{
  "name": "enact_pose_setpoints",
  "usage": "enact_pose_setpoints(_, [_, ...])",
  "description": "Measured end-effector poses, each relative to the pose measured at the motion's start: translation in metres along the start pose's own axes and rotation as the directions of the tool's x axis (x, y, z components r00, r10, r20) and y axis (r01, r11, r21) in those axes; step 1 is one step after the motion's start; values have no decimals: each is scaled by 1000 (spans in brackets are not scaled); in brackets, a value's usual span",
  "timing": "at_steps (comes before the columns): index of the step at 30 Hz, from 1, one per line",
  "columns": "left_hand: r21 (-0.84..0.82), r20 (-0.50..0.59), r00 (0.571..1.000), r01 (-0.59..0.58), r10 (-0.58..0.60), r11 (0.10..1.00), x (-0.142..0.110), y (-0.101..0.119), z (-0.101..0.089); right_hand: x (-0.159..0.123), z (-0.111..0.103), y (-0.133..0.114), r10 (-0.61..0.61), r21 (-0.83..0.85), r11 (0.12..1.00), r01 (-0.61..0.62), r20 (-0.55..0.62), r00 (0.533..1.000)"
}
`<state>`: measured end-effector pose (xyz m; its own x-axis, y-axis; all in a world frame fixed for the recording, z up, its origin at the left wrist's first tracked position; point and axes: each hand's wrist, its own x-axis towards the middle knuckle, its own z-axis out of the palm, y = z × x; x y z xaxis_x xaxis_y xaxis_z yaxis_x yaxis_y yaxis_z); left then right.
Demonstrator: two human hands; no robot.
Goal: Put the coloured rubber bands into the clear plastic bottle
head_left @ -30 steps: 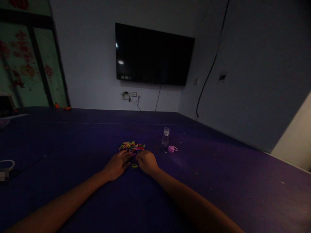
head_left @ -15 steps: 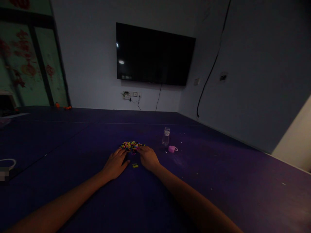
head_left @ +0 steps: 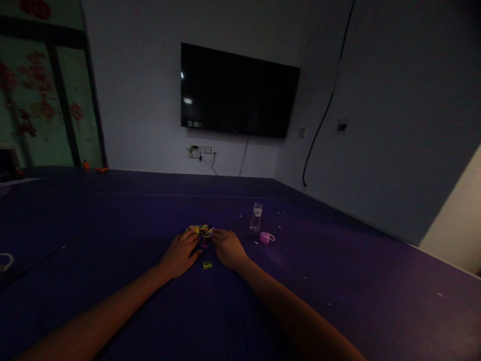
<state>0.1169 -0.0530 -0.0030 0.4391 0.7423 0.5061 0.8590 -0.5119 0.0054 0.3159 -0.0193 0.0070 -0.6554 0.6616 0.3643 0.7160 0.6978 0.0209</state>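
A low heap of small multicoloured loops (head_left: 203,231), which look like little elastic bands, lies on the dark purple-blue floor. My left hand (head_left: 181,255) rests at the heap's left side, fingers outstretched over its edge and thumb apart. From the right side, my right hand (head_left: 228,249) touches the heap with its fingers lying forward and slightly bent; the tips are partly hidden. Between my wrists and nearer me sits a small separate group of yellow bands (head_left: 207,264). No band is visibly gripped by either hand.
To the right of the heap stands a clear bottle (head_left: 256,219), uncapped, with a pink lid with a loop (head_left: 265,237) beside it. White scraps dot the floor (head_left: 361,281). A television (head_left: 240,90) hangs on the far wall, and a black cable (head_left: 317,128) runs down the right wall.
My right fingers have drawn slightly inward, and the heap looks a little narrower on its right side. The whole view has shifted slightly; bottle and lid stay put.
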Motion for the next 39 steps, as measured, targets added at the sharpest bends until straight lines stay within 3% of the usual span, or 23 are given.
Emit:
enact_pose_setpoints(10, [-33,-71,997,4,-7,999,-5,2,-2,-1,0,-3,75,1,997,-75,-54,996])
enact_pose_setpoints(17, [-36,-130,985,108,-112,994,-6,-4,7,-1,-1,-4,57,2,998,-57,-34,998])
enact_pose_setpoints(24, [-18,-15,990,140,-141,990,-5,-15,19,-1,-2,-5,55,1,999,-54,-28,998])
enact_pose_setpoints(31, [-18,-24,993,112,-113,994,-6,-21,24,0,0,-5,34,3,999,-34,-26,999])
enact_pose_setpoints(39, [-24,-47,997,66,-67,998,-5,-16,16,-1,-1,-6,22,5,1000,-22,-26,999])
